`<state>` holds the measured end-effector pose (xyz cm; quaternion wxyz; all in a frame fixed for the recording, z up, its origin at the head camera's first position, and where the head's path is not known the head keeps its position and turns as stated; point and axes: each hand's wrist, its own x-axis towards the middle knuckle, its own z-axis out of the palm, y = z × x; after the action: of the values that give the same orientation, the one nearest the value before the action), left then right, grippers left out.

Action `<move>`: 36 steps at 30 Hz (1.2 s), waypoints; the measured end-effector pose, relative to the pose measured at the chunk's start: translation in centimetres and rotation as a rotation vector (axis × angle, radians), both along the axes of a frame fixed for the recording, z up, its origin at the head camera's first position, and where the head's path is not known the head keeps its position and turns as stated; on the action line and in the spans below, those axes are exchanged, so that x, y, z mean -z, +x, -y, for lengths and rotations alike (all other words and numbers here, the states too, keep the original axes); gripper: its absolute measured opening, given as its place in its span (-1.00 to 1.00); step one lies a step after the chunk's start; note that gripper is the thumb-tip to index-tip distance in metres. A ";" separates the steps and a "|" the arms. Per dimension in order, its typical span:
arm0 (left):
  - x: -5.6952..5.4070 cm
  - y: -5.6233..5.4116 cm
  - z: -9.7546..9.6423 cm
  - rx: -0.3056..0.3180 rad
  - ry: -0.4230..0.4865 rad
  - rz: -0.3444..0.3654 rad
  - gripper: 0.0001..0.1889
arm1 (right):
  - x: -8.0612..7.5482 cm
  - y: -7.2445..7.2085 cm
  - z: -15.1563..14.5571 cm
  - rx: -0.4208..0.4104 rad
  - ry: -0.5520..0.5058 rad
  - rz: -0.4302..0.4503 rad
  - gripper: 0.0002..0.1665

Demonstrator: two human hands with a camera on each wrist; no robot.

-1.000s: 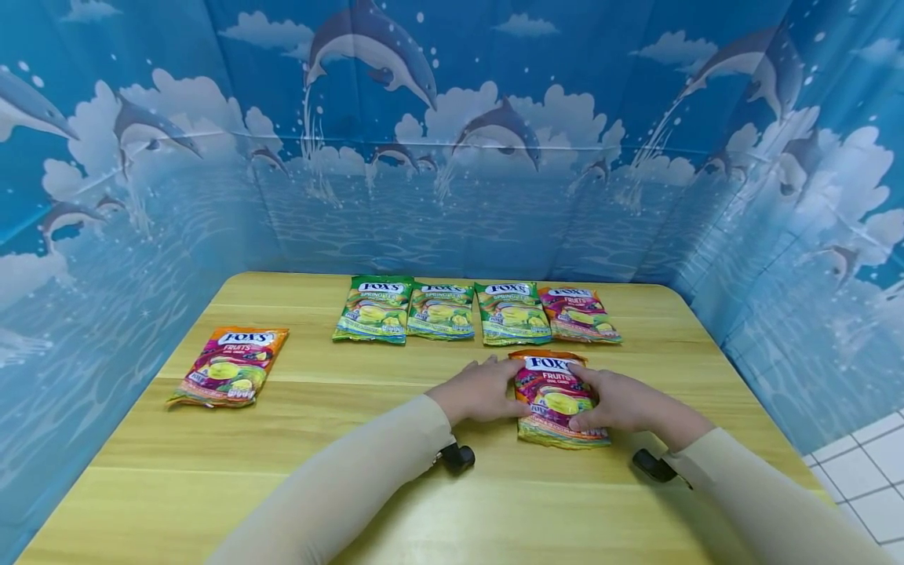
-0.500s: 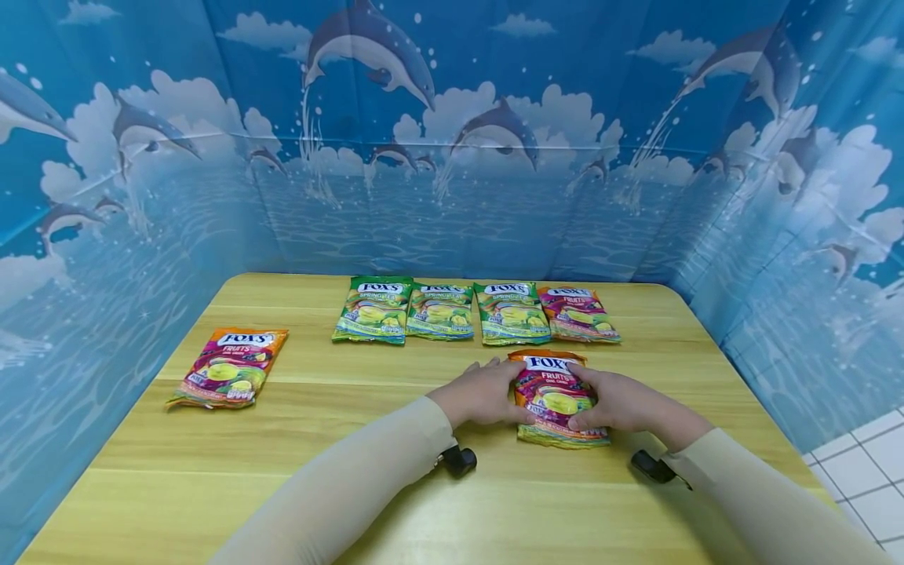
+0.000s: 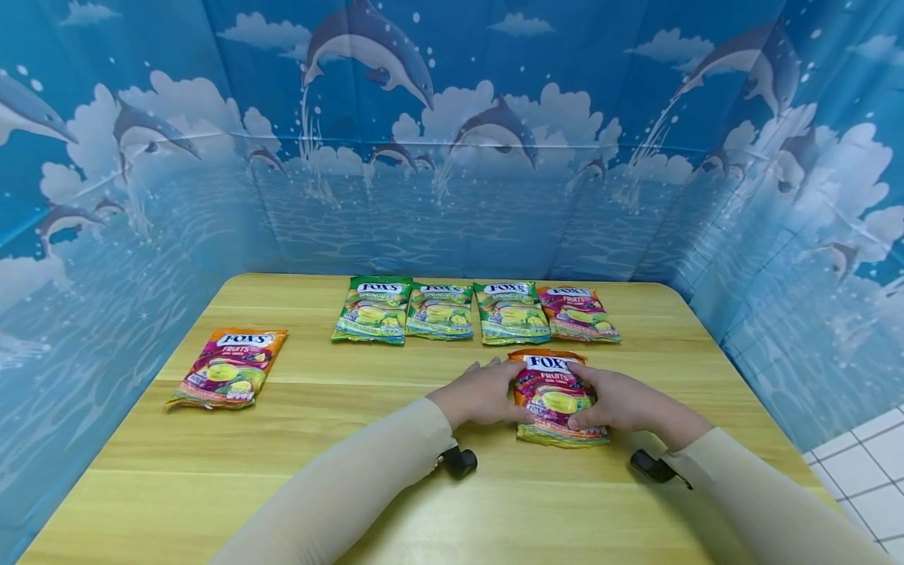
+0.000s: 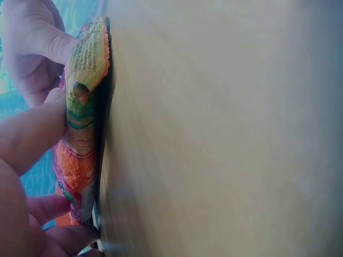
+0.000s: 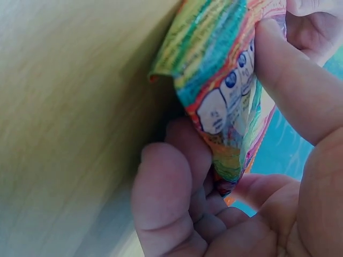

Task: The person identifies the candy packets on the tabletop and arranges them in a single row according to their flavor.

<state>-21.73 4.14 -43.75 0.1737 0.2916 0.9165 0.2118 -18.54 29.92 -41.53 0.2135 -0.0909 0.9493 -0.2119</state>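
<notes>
A purple and orange FOX'S Fruits candy bag point(image 3: 555, 396) lies face up on the table in front of the person, and both hands hold it by its sides. The left hand point(image 3: 483, 391) grips its left side, thumb on the lower part and fingers farther up, as the left wrist view shows along the bag's edge point(image 4: 80, 155). On the right side, the right hand point(image 3: 625, 402) has its thumb on the bag's face. In the right wrist view, that hand's other fingers point(image 5: 163, 184) curl by the bag's edge point(image 5: 214, 101), close to the tabletop.
At the back stand in a row several green FOX'S Spring Tea bags point(image 3: 372, 310) and one purple Fruits bag point(image 3: 579, 315). Another Fruits bag point(image 3: 229, 367) lies at the left of the wooden table point(image 3: 282, 463). A dolphin-print curtain point(image 3: 452, 212) borders the table.
</notes>
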 end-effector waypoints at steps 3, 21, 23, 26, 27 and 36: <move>0.2 -0.1 0.0 -0.005 0.005 -0.001 0.03 | 0.0 -0.1 0.0 0.000 -0.010 0.002 0.41; 0.4 0.0 0.0 -0.067 0.097 0.048 -0.03 | -0.3 -0.1 0.3 0.018 -0.038 0.018 0.38; 0.5 0.0 0.0 -0.079 0.113 0.059 -0.04 | -0.3 -0.1 0.3 0.018 -0.046 0.019 0.38; 0.5 0.0 0.1 -0.090 0.138 0.068 -0.04 | -0.5 -0.1 0.5 0.021 -0.053 0.018 0.39; 0.5 0.1 0.2 -0.089 0.146 0.068 -0.04 | -0.5 -0.1 0.6 0.023 -0.055 0.016 0.39; 0.3 0.3 1.1 -0.106 0.205 0.064 -0.08 | -1.1 0.1 1.5 0.028 -0.090 -0.001 0.38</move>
<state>-21.46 3.01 -44.06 0.1607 0.2523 0.8980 0.3226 -18.43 28.41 -40.47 0.2057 -0.0872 0.9401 -0.2573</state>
